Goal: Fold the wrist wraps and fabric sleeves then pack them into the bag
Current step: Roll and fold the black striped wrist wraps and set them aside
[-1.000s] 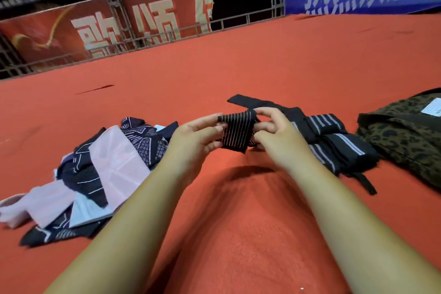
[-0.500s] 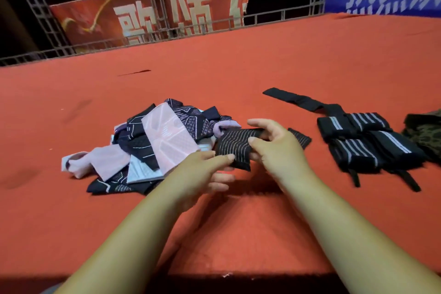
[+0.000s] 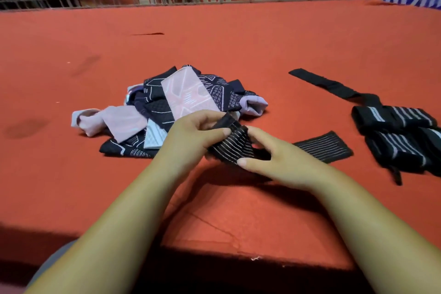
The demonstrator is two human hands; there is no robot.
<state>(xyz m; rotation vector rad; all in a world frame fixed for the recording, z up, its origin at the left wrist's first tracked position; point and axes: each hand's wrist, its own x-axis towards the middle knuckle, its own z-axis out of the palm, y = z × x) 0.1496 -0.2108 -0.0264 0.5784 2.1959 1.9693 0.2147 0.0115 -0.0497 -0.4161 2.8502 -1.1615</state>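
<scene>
Left hand (image 3: 191,137), moved up, joins right hand (image 3: 284,162) pinching 1 wrap (image 3: 230,149).

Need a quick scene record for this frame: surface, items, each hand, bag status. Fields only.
surface: red carpet
in hands: striped wrap, partly folded, free end flat on the carpet to the right
left hand: pinches the wrap's folded end
right hand: holds the wrap between thumb and forefinger
left of hands: sleeve pile, loose, pink and dark
far right: folded wraps; black strap trails out behind them
bag: not in view
</scene>
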